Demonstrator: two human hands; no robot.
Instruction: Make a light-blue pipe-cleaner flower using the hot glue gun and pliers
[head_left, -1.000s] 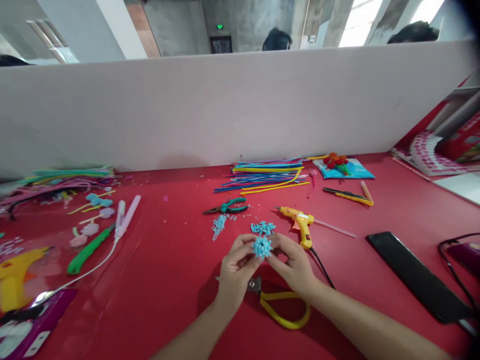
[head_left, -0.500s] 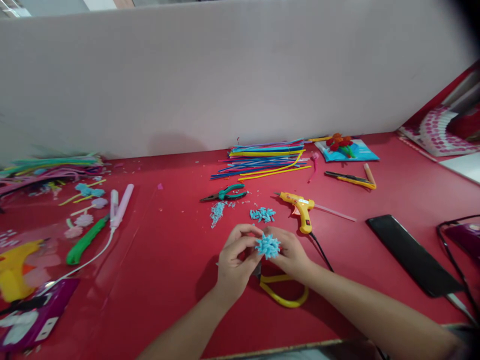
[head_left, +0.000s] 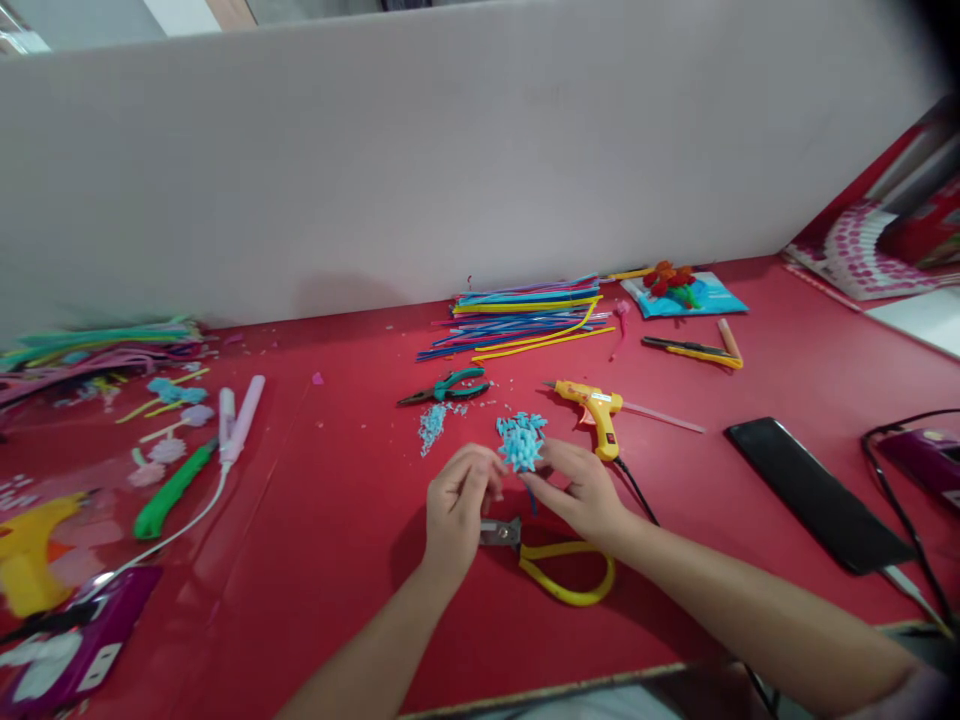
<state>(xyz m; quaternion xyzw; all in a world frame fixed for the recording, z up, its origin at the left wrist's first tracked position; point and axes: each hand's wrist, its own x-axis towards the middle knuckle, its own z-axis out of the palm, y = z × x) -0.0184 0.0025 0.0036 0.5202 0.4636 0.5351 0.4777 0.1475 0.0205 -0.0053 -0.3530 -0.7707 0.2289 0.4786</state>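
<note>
Now the light-blue pipe-cleaner pompom (head_left: 522, 447) sits further from the person than half a second ago, just short of the heap of cut blue bits (head_left: 523, 424), and the yellow-handled scissors (head_left: 559, 565) show more fully on the red table (head_left: 337, 560). Its holder is the right hand (head_left: 581, 487), fingertips pinched narrowly on its lower side. Beside it, the left hand (head_left: 457, 505) is curled loosely with fingertips near the pompom; whether they touch it cannot be told. A yellow glue gun (head_left: 594, 412) lies just right.
</note>
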